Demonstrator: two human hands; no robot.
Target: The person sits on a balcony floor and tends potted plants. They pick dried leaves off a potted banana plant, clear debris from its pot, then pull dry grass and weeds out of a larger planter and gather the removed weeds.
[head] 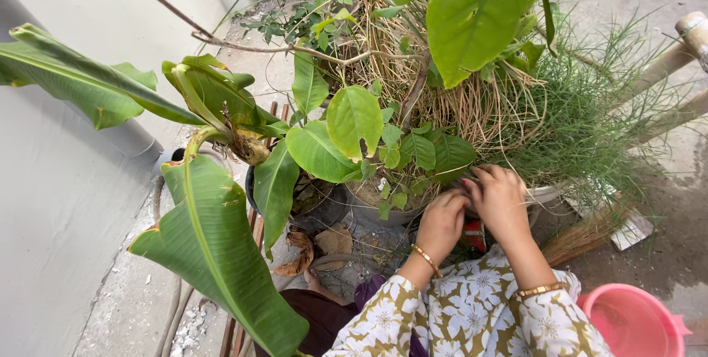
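The potted plant (413, 152), a cluster of small rounded green leaves in a grey pot (369, 209), stands on the ground among other pots, just ahead of the person's knees, and both hands meet at its right edge under the leaves. The left hand (442, 220) is curled with its fingers (456, 198) bent in towards the stems; the right hand (500, 198) lies just beside it, touching it, with its fingers (479, 176) pressed down into the foliage. Both sets of fingers seem closed on something small, but leaves hide what it is, so I cannot tell. A red object (474, 233) shows below the hands. Dry straw-coloured grass (472, 106) rises behind, a broad banana leaf (214, 246) hangs at left, and a pink tub (634, 321) sits at lower right.
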